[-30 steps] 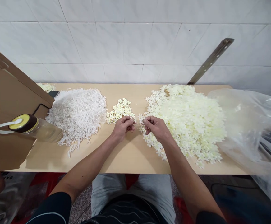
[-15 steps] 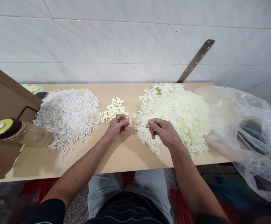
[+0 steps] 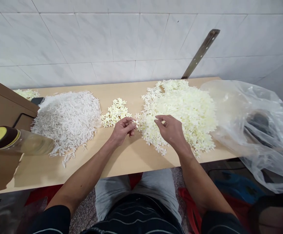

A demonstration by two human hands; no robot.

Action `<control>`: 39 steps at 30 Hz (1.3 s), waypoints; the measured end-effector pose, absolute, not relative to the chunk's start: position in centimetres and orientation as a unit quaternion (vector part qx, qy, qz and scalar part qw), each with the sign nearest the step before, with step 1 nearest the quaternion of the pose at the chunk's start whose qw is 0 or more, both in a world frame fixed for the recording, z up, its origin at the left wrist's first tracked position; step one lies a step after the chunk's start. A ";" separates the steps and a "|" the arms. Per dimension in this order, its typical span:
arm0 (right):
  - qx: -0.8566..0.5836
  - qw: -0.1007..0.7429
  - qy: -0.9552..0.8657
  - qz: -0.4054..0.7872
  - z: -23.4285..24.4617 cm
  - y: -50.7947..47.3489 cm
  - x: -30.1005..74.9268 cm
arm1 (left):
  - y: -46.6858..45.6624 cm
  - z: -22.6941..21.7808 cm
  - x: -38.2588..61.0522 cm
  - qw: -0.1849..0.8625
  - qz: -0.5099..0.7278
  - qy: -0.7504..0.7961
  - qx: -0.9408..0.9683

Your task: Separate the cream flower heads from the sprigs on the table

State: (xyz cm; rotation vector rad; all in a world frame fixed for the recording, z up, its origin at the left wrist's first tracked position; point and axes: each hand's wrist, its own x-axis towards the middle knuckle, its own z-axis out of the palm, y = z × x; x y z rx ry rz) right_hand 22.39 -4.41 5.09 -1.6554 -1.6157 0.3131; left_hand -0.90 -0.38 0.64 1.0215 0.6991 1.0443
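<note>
Clear plastic bag (image 3: 253,130): contents unclear. Left hand (image 3: 122,130) pinches small cream flower (image 3: 134,122); right hand (image 3: 170,130), fingers loosely curled, now over cream flower heap (image 3: 185,110).

bottle (image 3: 17,143) | cardboard box (image 3: 0,107) | plastic bag (image 3: 253,130) | perhaps metal strip (image 3: 201,52)

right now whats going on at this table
A person sits at a wooden table. The left hand pinches a small cream flower at its fingertips. The right hand hovers over the edge of the big flower pile, fingers pinched; whether it holds anything is unclear. A small flower heap lies behind the left hand, a pile of white stems further left, a plastic bag at right.
</note>
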 end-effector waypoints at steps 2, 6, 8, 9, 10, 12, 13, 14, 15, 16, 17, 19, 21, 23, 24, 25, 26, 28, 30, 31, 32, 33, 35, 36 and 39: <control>-0.637 0.395 -0.636 0.184 5.4 -4.4 21.2 | -0.4 0.7 -0.8 0.684 0.463 0.304 0.474; -0.530 0.384 -0.597 0.465 5.4 -4.1 18.6 | -0.3 0.9 -0.8 0.666 0.456 0.294 0.512; -0.497 0.398 -0.559 0.532 5.1 -3.7 17.8 | -0.3 1.1 -0.8 0.652 0.460 0.295 0.526; -0.494 0.410 -0.544 0.541 4.9 -3.5 17.5 | -0.2 1.1 -0.8 0.645 0.462 0.297 0.531; -0.497 0.422 -0.532 0.541 4.9 -3.3 17.3 | -0.2 1.2 -0.8 0.639 0.464 0.300 0.534; -0.502 0.440 -0.513 0.540 4.8 -3.0 17.1 | -0.2 1.2 -0.9 0.632 0.466 0.306 0.539; -0.501 0.446 -0.506 0.542 4.8 -2.9 17.0 | -0.2 1.2 -0.9 0.630 0.467 0.308 0.539; -0.497 0.448 -0.501 0.548 4.8 -2.9 17.0 | -0.2 1.2 -0.9 0.629 0.468 0.309 0.538; -0.493 0.448 -0.497 0.557 4.9 -2.8 16.9 | -0.2 1.1 -0.9 0.628 0.470 0.310 0.537; -0.489 0.445 -0.493 0.566 4.8 -2.8 16.9 | -0.2 1.1 -0.9 0.628 0.471 0.310 0.536; -0.487 0.441 -0.489 0.574 4.8 -2.8 16.9 | -0.2 1.0 -0.9 0.629 0.471 0.311 0.535; -0.484 0.434 -0.483 0.586 4.6 -2.7 16.9 | -0.1 0.9 -0.9 0.633 0.468 0.311 0.533; -0.480 0.435 -0.477 0.594 4.4 -2.6 16.9 | 0.0 0.8 -1.0 0.639 0.464 0.307 0.531; -0.478 0.437 -0.473 0.597 4.2 -2.5 16.7 | 0.0 0.7 -1.0 0.650 0.461 0.300 0.524; -0.481 0.436 -0.474 0.595 4.1 -2.4 16.6 | 0.0 0.7 -1.0 0.656 0.460 0.298 0.519; -0.487 0.435 -0.478 0.587 4.1 -2.3 16.6 | 0.0 0.7 -1.1 0.659 0.460 0.299 0.514; -0.495 0.434 -0.485 0.576 4.1 -2.2 16.5 | 0.1 0.7 -1.1 0.659 0.463 0.304 0.509; -0.507 0.433 -0.503 0.550 4.1 -2.1 16.4 | 0.2 0.7 -1.2 0.649 0.472 0.322 0.502; -0.503 0.434 -0.518 0.540 4.0 -2.0 16.4 | 0.3 0.7 -1.3 0.638 0.482 0.338 0.498; -0.495 0.435 -0.522 0.542 3.8 -1.9 16.3 | 0.4 0.7 -1.3 0.636 0.484 0.342 0.494; -0.485 0.434 -0.522 0.550 3.7 -1.9 16.3 | 0.4 0.6 -1.3 0.638 0.485 0.344 0.489; -0.478 0.435 -0.520 0.559 3.5 -1.8 16.2 | 0.5 0.6 -1.3 0.641 0.485 0.347 0.483; -0.474 0.440 -0.509 0.567 3.1 -1.8 15.9 | 0.5 0.5 -1.2 0.644 0.488 0.354 0.471; -0.479 0.446 -0.503 0.565 3.0 -1.8 15.8 | 0.4 0.4 -1.1 0.640 0.492 0.361 0.467; -0.498 0.468 -0.495 0.537 3.0 -1.8 15.4 | 0.4 0.2 -1.0 0.611 0.507 0.386 0.469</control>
